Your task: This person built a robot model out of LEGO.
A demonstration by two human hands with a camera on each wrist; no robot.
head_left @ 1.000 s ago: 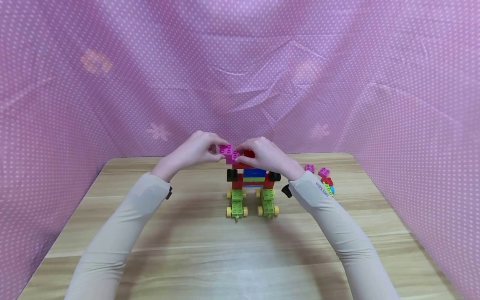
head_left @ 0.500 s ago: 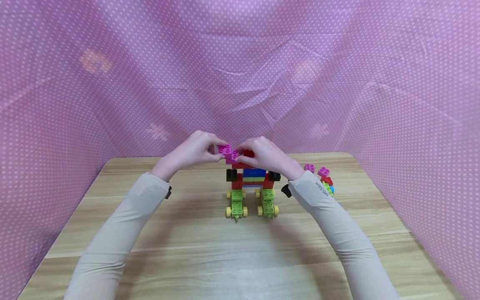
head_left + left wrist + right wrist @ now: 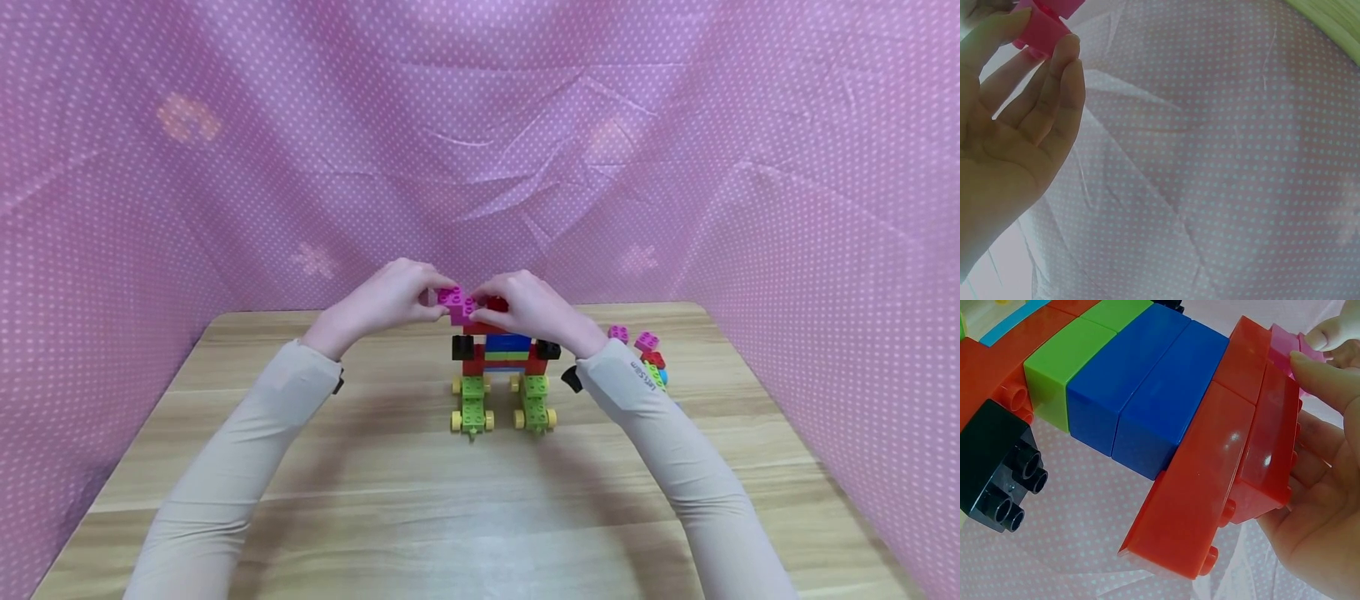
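Centre frame: magenta brick (image 3: pixel 457 303) pinched by left hand (image 3: pixel 390 298) and right hand (image 3: pixel 528 307); should be pressed squarely onto model (image 3: pixel 504 367).

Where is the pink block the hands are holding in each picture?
Head view: the pink block sits top centre of the block vehicle, pinched between the left hand and right hand.
Left wrist view: top left corner, between the fingertips.
Right wrist view: top right, behind the red bricks.
Shared landmark: the pink dotted cloth, in all three views.
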